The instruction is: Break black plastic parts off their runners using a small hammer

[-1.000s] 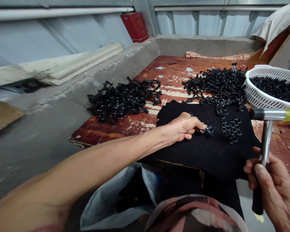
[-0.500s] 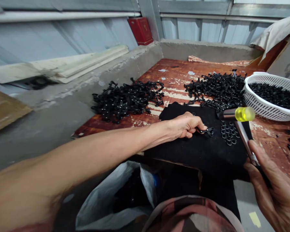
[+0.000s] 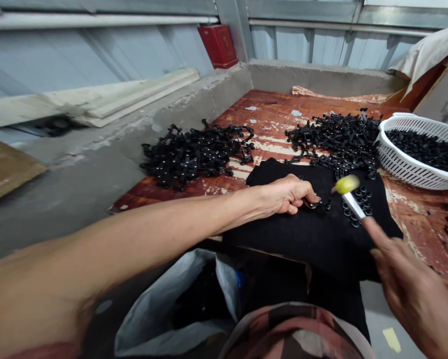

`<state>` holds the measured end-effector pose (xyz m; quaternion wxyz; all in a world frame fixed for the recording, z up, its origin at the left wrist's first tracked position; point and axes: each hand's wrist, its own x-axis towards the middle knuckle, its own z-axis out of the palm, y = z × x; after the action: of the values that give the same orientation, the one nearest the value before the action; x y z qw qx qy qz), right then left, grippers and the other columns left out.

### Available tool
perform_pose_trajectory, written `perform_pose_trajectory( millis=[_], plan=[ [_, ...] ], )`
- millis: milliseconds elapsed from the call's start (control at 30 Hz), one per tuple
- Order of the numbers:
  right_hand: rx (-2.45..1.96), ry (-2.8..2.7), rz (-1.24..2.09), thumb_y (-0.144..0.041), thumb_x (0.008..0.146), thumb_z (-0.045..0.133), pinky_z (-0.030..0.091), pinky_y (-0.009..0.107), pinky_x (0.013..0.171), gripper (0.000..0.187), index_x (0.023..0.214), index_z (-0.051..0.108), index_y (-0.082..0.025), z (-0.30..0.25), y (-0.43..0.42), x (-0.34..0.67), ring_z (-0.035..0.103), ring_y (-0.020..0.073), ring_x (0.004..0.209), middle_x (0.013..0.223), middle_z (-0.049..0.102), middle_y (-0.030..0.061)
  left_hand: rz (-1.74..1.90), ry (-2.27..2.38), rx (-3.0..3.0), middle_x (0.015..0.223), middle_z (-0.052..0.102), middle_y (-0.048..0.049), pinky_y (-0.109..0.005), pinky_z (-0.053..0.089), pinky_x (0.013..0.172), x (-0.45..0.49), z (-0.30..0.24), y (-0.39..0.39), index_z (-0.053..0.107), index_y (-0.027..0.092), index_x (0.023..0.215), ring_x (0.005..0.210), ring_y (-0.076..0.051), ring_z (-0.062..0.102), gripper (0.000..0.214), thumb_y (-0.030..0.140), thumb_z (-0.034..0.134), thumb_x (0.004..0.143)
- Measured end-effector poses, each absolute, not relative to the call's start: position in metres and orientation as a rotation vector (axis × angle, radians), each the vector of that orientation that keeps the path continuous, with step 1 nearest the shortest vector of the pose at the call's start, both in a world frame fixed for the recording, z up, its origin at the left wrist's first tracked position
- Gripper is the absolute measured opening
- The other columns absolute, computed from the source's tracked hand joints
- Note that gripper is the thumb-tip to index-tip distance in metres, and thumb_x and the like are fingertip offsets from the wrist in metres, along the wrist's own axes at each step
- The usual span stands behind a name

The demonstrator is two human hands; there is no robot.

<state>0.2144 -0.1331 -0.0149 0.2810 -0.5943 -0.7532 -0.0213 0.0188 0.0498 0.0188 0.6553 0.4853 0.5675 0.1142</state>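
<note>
My left hand (image 3: 286, 193) rests on a black cloth pad (image 3: 317, 234) with its fingers pinched on a small black metal part (image 3: 320, 204). My right hand (image 3: 410, 289) grips a small hammer (image 3: 349, 194) with a metal shaft and a yellow-tipped head. The hammer head hangs just right of the black part, close above the pad. Several small black rings (image 3: 360, 204) lie on the pad beside the hammer.
Two heaps of black linked parts (image 3: 197, 154) (image 3: 336, 137) lie on a worn red board (image 3: 272, 119). A white plastic basket (image 3: 406, 159) of black pieces stands at the right. A plastic bag (image 3: 179, 309) sits below the board by my lap. Concrete ledge at left.
My right hand has swung the hammer down and left, from upright beside the basket to just above the part that my left hand holds. The left hand stayed put.
</note>
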Motion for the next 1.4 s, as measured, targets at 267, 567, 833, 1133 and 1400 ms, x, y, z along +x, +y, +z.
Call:
perform_pose_trajectory(
  millis=[267, 567, 833, 1133, 1400],
  plan=[
    [-1.576, -1.981, -0.018, -0.015, 0.096, 0.047, 0.057, 0.031, 0.082, 0.058, 0.151, 0.036, -0.027, -0.017, -0.133, 0.216, 0.067, 0.0223, 0.102, 0.124, 0.064, 0.0099, 0.255, 1.279, 1.114, 0.045, 0.044, 0.0033, -0.016, 0.016, 0.034, 0.018, 0.016, 0.050, 0.053, 0.011, 0.050, 0.036, -0.001, 0.020, 0.024, 0.010, 0.065, 0.071],
    [-1.551, -2.042, 0.087, -0.014, 0.095, 0.046, 0.058, 0.033, 0.082, 0.062, 0.153, 0.032, -0.031, -0.019, -0.134, 0.212, 0.067, 0.0237, 0.105, 0.129, 0.062, 0.0082, 0.297, 1.270, 1.141, 0.045, 0.041, 0.0045, -0.016, 0.016, 0.034, 0.015, 0.014, 0.047, 0.052, 0.012, 0.051, 0.036, -0.001, 0.021, 0.022, 0.009, 0.065, 0.068],
    [-1.582, -2.022, 0.204, -0.018, 0.096, 0.045, 0.058, 0.028, 0.064, 0.057, 0.150, 0.037, -0.032, -0.020, -0.132, 0.213, 0.068, 0.0160, 0.069, 0.111, 0.069, 0.0064, 0.356, 1.322, 1.222, 0.053, 0.046, 0.0032, -0.018, 0.025, 0.036, 0.017, 0.004, 0.043, 0.051, 0.014, 0.061, 0.040, -0.004, 0.035, 0.019, 0.018, 0.069, 0.068],
    [-1.655, -1.051, 0.796, -0.050, 0.085, 0.065, 0.043, 0.021, 0.036, 0.050, 0.127, 0.056, -0.023, -0.032, -0.144, 0.212, 0.049, 0.0111, 0.043, 0.064, 0.057, -0.0030, 0.525, 1.538, 1.649, 0.103, 0.056, -0.0087, -0.032, 0.052, 0.069, -0.019, 0.012, 0.013, 0.045, 0.015, 0.112, 0.083, -0.018, 0.059, 0.046, 0.031, 0.063, 0.074],
    [-1.631, -0.828, 0.947, -0.054, 0.081, 0.068, 0.040, 0.022, 0.035, 0.044, 0.109, 0.056, -0.021, -0.044, -0.144, 0.215, 0.044, 0.0115, 0.041, 0.054, 0.048, -0.0066, 0.389, 1.137, 2.584, 0.120, 0.056, -0.0071, -0.045, 0.038, 0.096, -0.029, -0.004, 0.021, 0.053, 0.021, 0.112, 0.114, -0.026, 0.044, 0.039, 0.012, 0.051, 0.074]
  ],
)
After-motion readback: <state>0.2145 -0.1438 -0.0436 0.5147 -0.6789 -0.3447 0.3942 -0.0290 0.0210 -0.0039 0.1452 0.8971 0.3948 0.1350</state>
